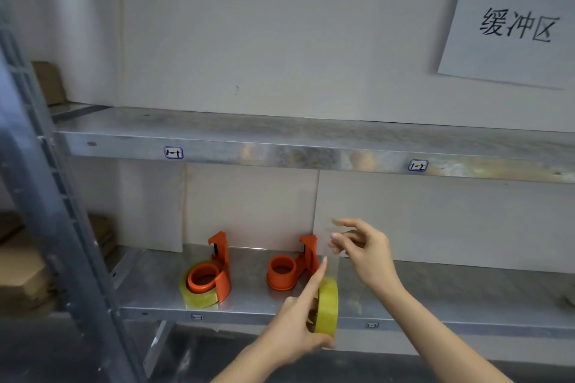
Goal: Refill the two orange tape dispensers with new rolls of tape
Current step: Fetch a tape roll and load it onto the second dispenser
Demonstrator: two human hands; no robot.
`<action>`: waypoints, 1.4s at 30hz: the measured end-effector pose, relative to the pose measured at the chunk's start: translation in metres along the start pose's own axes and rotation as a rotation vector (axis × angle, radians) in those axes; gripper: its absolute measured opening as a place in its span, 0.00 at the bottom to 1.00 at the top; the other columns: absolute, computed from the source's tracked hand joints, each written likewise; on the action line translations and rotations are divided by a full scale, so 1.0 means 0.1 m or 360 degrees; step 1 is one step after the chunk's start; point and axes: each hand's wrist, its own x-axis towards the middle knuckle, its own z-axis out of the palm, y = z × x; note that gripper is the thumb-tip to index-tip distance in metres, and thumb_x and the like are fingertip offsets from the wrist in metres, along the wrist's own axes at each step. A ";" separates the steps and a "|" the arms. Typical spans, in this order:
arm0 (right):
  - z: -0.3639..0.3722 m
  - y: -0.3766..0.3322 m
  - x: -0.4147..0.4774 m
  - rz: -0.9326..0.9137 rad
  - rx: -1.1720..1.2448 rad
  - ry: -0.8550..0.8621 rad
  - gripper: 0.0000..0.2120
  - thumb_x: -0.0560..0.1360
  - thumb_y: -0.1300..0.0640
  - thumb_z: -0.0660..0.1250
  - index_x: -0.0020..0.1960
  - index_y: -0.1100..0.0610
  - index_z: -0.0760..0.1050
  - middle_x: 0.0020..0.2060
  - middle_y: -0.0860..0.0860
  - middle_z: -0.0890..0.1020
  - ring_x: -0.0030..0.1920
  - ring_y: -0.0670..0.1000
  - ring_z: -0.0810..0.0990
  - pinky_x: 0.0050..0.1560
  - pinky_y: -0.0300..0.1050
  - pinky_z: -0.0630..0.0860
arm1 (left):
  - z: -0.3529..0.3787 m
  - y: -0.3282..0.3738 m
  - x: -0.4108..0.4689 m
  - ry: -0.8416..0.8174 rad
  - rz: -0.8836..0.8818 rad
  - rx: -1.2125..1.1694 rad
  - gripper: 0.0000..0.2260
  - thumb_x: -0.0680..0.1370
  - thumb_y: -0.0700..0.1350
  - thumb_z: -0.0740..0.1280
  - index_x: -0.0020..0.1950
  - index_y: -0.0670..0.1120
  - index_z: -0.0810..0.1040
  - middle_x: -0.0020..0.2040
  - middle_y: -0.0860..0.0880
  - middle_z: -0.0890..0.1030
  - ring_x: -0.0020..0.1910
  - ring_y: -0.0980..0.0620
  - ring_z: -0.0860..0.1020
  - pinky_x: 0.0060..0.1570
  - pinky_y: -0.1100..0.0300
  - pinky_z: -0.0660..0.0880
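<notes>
- Orange tape dispensers sit on the lower shelf point(435, 286) at about 6 o'clock in our view: the left dispenser point(214, 270) already carries a yellowish roll point(199, 297) around its hub, and the right dispenser point(292, 264), just to its 3 o'clock, has a bare hub.
- Our left hand point(295, 317) grips a new tape roll point(326, 305) on edge at the shelf's front lip, at 5 o'clock from the right dispenser; the thumb is under the roll and the index finger stretches up along its side.
- Our right hand point(364, 249) hovers at 3 o'clock from the right dispenser, fingers loosely curled; a clear strip point(331, 258) seems to run from the roll up to it, though we cannot tell whether the fingertips pinch it.
- At 1 o'clock a paper sign point(513, 31) hangs on the wall above the upper shelf point(280, 134).
</notes>
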 end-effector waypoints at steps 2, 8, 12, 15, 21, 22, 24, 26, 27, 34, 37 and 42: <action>0.01 0.02 0.01 0.0023 0.0010 0.0018 0.09 0.73 0.66 0.69 0.53 0.59 0.78 0.32 0.55 0.85 0.33 0.49 0.83 0.38 0.36 0.78 | 0.01 0.01 -0.01 -0.0007 0.0015 -0.0007 0.53 0.70 0.46 0.78 0.67 0.80 0.38 0.56 0.49 0.75 0.50 0.51 0.77 0.55 0.61 0.75; 0.03 0.03 0.03 0.0030 0.0009 0.0060 0.10 0.72 0.65 0.70 0.52 0.58 0.77 0.32 0.56 0.85 0.37 0.53 0.85 0.44 0.43 0.80 | 0.00 -0.03 -0.01 0.0011 0.0079 0.0043 0.53 0.69 0.46 0.78 0.69 0.79 0.40 0.62 0.47 0.77 0.47 0.51 0.77 0.50 0.70 0.74; 0.06 0.03 0.06 0.0024 0.0021 0.0049 0.10 0.72 0.66 0.70 0.50 0.54 0.77 0.31 0.54 0.85 0.36 0.53 0.85 0.44 0.45 0.80 | 0.00 -0.05 0.00 0.0021 0.0059 0.0068 0.52 0.71 0.46 0.77 0.69 0.78 0.39 0.64 0.49 0.74 0.52 0.51 0.76 0.48 0.72 0.70; 0.07 0.04 0.07 0.0023 -0.0004 0.0028 0.10 0.72 0.65 0.70 0.52 0.58 0.78 0.32 0.55 0.86 0.36 0.53 0.85 0.45 0.47 0.81 | -0.02 -0.07 0.00 -0.0011 0.0062 0.0036 0.52 0.70 0.47 0.78 0.70 0.77 0.39 0.60 0.55 0.73 0.50 0.57 0.74 0.47 0.79 0.69; 0.09 0.03 0.07 0.0020 -0.0083 -0.0044 0.10 0.72 0.64 0.71 0.52 0.59 0.77 0.33 0.55 0.86 0.36 0.51 0.85 0.46 0.46 0.80 | 0.03 -0.19 0.06 0.0114 0.0113 -0.0010 0.32 0.80 0.58 0.62 0.68 0.80 0.42 0.45 0.44 0.80 0.36 0.55 0.72 0.47 0.57 0.75; 0.10 0.02 0.06 0.0017 -0.0099 -0.0050 0.10 0.72 0.64 0.71 0.52 0.58 0.77 0.33 0.54 0.86 0.36 0.50 0.84 0.46 0.46 0.80 | 0.04 -0.20 0.06 0.0115 0.0103 0.0018 0.30 0.80 0.59 0.60 0.68 0.80 0.42 0.47 0.42 0.80 0.37 0.53 0.72 0.48 0.55 0.75; 0.11 0.02 0.06 0.0013 -0.0129 -0.0053 0.09 0.72 0.63 0.71 0.51 0.57 0.77 0.33 0.52 0.86 0.36 0.48 0.85 0.47 0.45 0.80 | 0.02 -0.22 0.06 0.0098 0.0106 0.0035 0.31 0.80 0.59 0.60 0.68 0.80 0.41 0.43 0.41 0.78 0.37 0.53 0.71 0.45 0.56 0.72; 0.13 0.02 0.06 0.0013 -0.0157 -0.0064 0.10 0.72 0.62 0.71 0.51 0.55 0.77 0.33 0.49 0.86 0.37 0.46 0.85 0.48 0.43 0.80 | -0.01 -0.25 0.08 0.0084 0.0114 0.0056 0.32 0.80 0.58 0.62 0.68 0.80 0.41 0.45 0.37 0.77 0.37 0.52 0.71 0.43 0.58 0.70; 0.14 0.02 0.06 0.0018 -0.0161 -0.0073 0.10 0.72 0.62 0.71 0.51 0.54 0.77 0.34 0.48 0.86 0.37 0.46 0.85 0.48 0.43 0.80 | -0.03 -0.27 0.10 0.0083 0.0115 0.0058 0.32 0.80 0.58 0.62 0.68 0.80 0.41 0.48 0.36 0.78 0.38 0.52 0.71 0.44 0.58 0.71; 0.20 0.06 0.16 0.0072 -0.0177 -0.0046 0.09 0.72 0.61 0.71 0.51 0.55 0.76 0.35 0.47 0.87 0.40 0.47 0.85 0.51 0.51 0.81 | -0.18 -0.40 0.23 0.0081 0.0163 0.0061 0.31 0.80 0.56 0.63 0.70 0.79 0.44 0.48 0.45 0.77 0.48 0.46 0.78 0.57 0.52 0.75; 0.24 0.05 0.21 0.0077 -0.0171 -0.0035 0.08 0.72 0.61 0.71 0.48 0.52 0.76 0.36 0.47 0.87 0.41 0.46 0.85 0.51 0.50 0.81 | -0.28 -0.42 0.29 0.0066 0.0188 0.0230 0.31 0.80 0.58 0.61 0.69 0.79 0.42 0.56 0.48 0.79 0.53 0.45 0.78 0.60 0.50 0.75; 0.27 0.07 0.29 0.0074 -0.0162 -0.0029 0.10 0.72 0.62 0.71 0.53 0.58 0.76 0.36 0.48 0.87 0.41 0.46 0.85 0.50 0.46 0.81 | -0.43 -0.51 0.36 0.0087 0.0216 0.0355 0.32 0.79 0.61 0.61 0.70 0.78 0.40 0.62 0.50 0.79 0.47 0.54 0.78 0.55 0.54 0.75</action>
